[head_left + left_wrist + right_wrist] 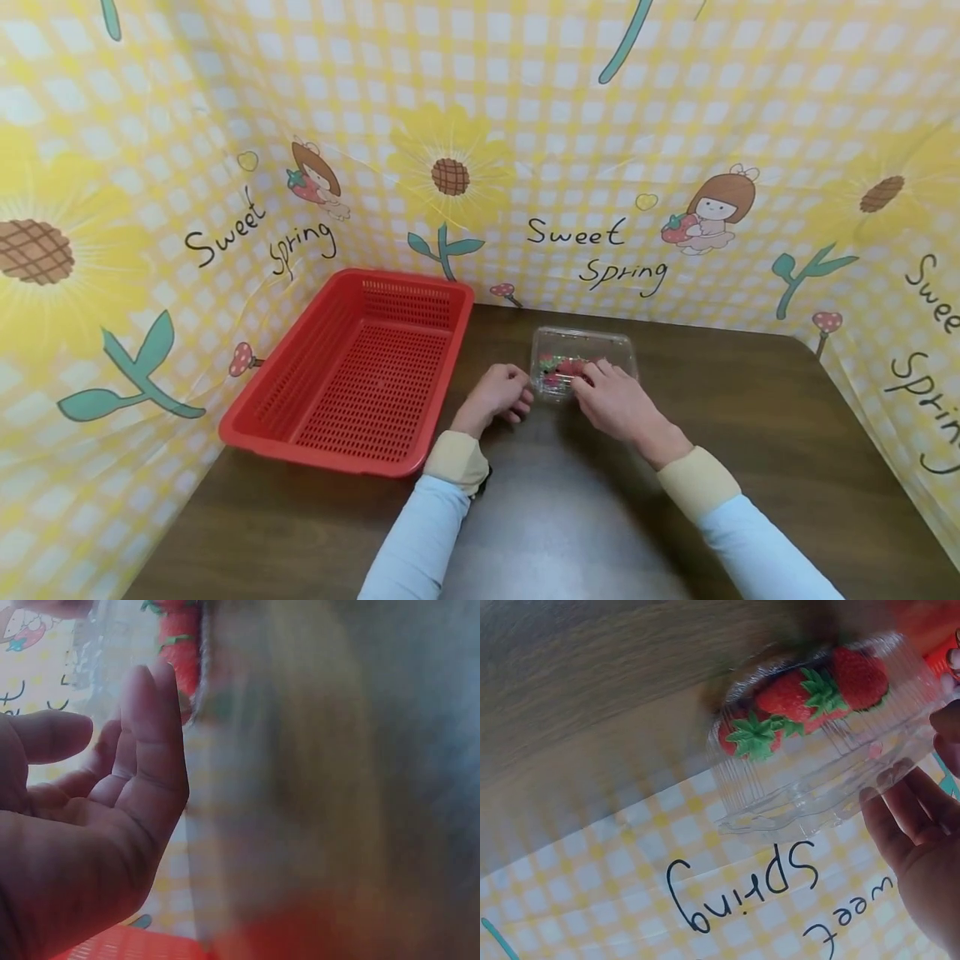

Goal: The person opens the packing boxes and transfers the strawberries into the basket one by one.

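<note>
A clear plastic box (550,341) with several red strawberries (785,698) inside stands on the dark wooden table. The strawberries have green leafy tops. My right hand (613,402) is at the box's near right side. Its fairly straight fingers touch the clear plastic edge in the right wrist view, the thumb apart from them. My left hand (498,392) is just left of the box, its fingers loosely bent with nothing between them. In the left wrist view the fingertips (141,686) are near the box, and contact cannot be told. Whether the box's lid is fastened is unclear.
A large red slotted basket (438,421) stands to the left of my left hand. The wooden table (750,417) extends to the right and toward me. A yellow checked cloth (525,167) with flowers and lettering rises behind the table and along both sides.
</note>
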A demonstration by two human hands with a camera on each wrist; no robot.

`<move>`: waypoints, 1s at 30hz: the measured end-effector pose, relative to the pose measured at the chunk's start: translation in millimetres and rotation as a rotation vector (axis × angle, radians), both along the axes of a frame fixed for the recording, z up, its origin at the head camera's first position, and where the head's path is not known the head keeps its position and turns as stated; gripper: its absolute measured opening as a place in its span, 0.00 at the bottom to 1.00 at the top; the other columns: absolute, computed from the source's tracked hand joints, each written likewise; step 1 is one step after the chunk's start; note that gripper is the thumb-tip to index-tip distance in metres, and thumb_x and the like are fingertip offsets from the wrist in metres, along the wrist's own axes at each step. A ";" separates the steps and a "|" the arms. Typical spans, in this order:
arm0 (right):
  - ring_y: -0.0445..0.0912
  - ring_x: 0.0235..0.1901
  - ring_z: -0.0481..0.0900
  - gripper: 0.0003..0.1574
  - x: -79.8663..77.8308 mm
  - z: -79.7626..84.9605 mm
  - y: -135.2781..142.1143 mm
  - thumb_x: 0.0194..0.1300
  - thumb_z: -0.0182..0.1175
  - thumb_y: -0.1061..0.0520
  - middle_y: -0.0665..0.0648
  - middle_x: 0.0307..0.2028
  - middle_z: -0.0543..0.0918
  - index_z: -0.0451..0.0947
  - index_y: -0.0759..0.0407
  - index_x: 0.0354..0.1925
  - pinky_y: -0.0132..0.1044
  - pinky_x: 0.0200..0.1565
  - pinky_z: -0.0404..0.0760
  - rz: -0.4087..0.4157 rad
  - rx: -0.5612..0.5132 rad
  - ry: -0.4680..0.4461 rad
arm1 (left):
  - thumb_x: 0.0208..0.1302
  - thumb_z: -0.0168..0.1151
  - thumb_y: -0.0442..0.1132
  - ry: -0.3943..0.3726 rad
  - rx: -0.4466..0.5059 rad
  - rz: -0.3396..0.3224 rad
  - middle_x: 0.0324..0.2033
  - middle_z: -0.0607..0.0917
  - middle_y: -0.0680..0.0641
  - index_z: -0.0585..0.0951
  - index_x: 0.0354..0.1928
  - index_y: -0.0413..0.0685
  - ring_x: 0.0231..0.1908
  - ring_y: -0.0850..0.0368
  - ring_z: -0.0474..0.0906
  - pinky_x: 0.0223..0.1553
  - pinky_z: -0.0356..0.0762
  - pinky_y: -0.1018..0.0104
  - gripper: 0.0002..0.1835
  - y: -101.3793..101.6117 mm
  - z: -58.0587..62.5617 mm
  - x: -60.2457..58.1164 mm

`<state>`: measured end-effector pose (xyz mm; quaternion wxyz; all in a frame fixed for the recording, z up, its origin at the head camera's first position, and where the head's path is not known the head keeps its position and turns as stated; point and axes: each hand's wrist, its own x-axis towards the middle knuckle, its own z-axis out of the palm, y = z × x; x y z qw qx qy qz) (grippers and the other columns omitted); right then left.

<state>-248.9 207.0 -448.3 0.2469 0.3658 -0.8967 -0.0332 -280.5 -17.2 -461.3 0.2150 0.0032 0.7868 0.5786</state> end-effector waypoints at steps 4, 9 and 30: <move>0.55 0.37 0.76 0.06 1.8 -3.3 -0.8 0.62 0.64 0.59 0.59 0.38 0.79 0.75 0.58 0.34 0.47 0.41 0.80 0.016 0.051 0.046 | 0.74 0.48 0.39 -0.014 0.031 -0.019 0.34 0.86 0.42 0.79 0.48 0.38 0.26 0.56 0.82 0.24 0.81 0.65 0.14 2.5 -6.9 2.1; 0.55 0.37 0.77 0.07 2.6 -3.9 -2.2 0.61 0.64 0.60 0.59 0.37 0.78 0.74 0.58 0.32 0.47 0.40 0.80 0.014 0.112 0.060 | 0.75 0.46 0.38 -0.031 0.089 -0.018 0.33 0.86 0.41 0.78 0.49 0.34 0.25 0.57 0.82 0.22 0.79 0.67 0.15 4.9 -10.7 4.9; 0.53 0.35 0.74 0.10 11.8 3.6 -0.6 0.60 0.68 0.60 0.58 0.34 0.76 0.74 0.59 0.34 0.44 0.37 0.79 0.076 0.193 0.043 | 0.73 0.46 0.36 -0.032 0.146 -0.030 0.28 0.79 0.47 0.75 0.44 0.35 0.25 0.58 0.80 0.20 0.74 0.71 0.11 8.1 -13.7 22.5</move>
